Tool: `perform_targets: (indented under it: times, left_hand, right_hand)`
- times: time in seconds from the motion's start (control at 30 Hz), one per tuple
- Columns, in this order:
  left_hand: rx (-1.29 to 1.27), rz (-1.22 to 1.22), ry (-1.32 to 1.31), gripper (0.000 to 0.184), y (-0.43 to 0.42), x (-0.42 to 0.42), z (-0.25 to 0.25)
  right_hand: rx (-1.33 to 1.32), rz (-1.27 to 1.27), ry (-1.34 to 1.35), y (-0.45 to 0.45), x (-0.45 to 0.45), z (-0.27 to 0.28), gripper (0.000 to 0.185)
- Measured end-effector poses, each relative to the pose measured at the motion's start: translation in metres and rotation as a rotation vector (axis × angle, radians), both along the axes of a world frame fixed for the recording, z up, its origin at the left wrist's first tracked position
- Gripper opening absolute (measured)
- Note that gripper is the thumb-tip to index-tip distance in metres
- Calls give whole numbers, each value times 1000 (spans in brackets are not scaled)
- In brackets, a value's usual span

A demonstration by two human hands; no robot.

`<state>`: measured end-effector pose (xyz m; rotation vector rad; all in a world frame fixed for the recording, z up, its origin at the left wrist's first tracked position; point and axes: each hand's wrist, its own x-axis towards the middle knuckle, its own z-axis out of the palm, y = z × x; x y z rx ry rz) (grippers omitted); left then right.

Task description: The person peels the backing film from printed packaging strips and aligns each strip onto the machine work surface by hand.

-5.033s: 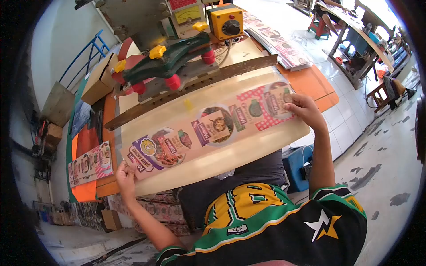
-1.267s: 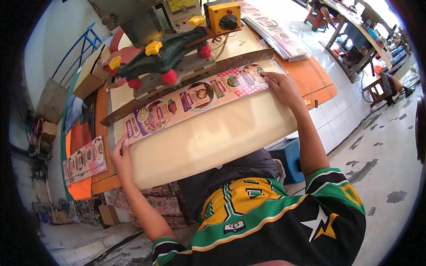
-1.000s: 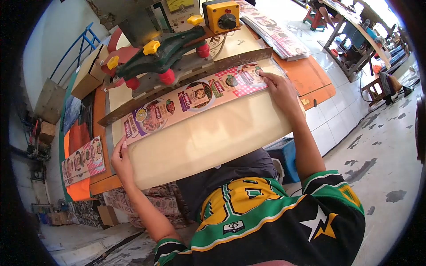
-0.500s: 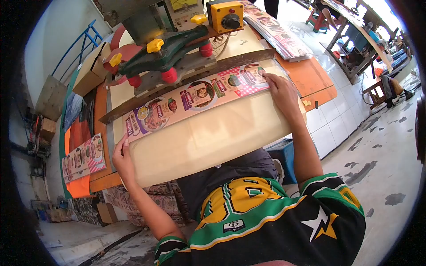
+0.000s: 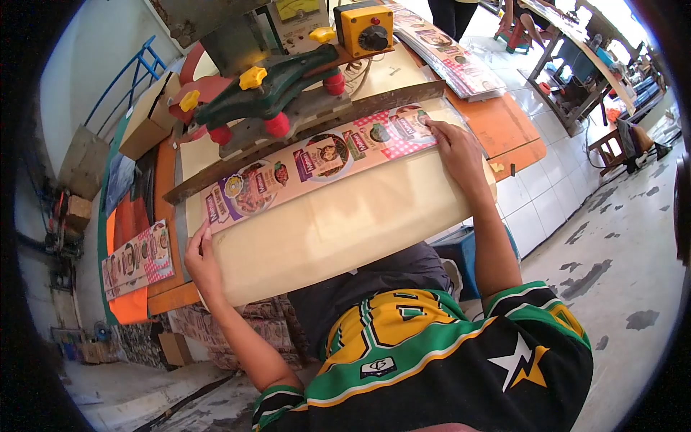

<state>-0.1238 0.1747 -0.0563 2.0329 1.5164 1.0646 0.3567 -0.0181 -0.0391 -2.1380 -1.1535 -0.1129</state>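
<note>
A long printed strip point(image 5: 288, 171) with food pictures lies on the cream board point(image 5: 331, 216), its far edge along the metal bar point(image 5: 403, 98) of the press. My left hand point(image 5: 204, 265) pinches the strip's lower left corner between thumb and fingers. At the strip's right end, my right hand point(image 5: 455, 150) has closed fingers on the edge by the last picture. Above the bar stands the green clamp point(image 5: 277, 90) with yellow knobs and red feet.
A yellow control box point(image 5: 364, 30) sits behind the clamp. Stacked printed sheets point(image 5: 461, 63) lie at the back right, more strips point(image 5: 138, 261) at the left. A cardboard box point(image 5: 150, 115) stands at the back left. A person's legs point(image 5: 452, 16) show beyond the table.
Compared with the oldest frame, both hands have moved the strip away from my body, up to the metal bar. Lately they hold nearly still. A person's legs have come into view at the top.
</note>
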Motion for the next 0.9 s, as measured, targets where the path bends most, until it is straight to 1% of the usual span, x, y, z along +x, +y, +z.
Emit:
perform_targets:
  times: [0.1, 0.2, 0.5, 0.57, 0.77, 0.9]
  left_hand:
    - [-9, 28, 25, 27, -2, 1, 1]
    - [42, 7, 2, 27, 1, -1, -3]
    - [-6, 34, 61, 27, 0, 0, 2]
    - [27, 17, 34, 27, 1, -1, -2]
    - [32, 3, 42, 28, -3, 3, 4]
    - [15, -7, 43, 28, -2, 1, 4]
  right_hand:
    - [30, 4, 10, -1, -2, 0, 27]
    - [42, 5, -6, 0, 2, -4, 27]
    - [30, -7, -7, 0, 2, -4, 27]
    - [15, -10, 1, 0, 2, -4, 27]
    - [51, 17, -9, 0, 3, -5, 27]
    - [25, 9, -9, 0, 1, -3, 27]
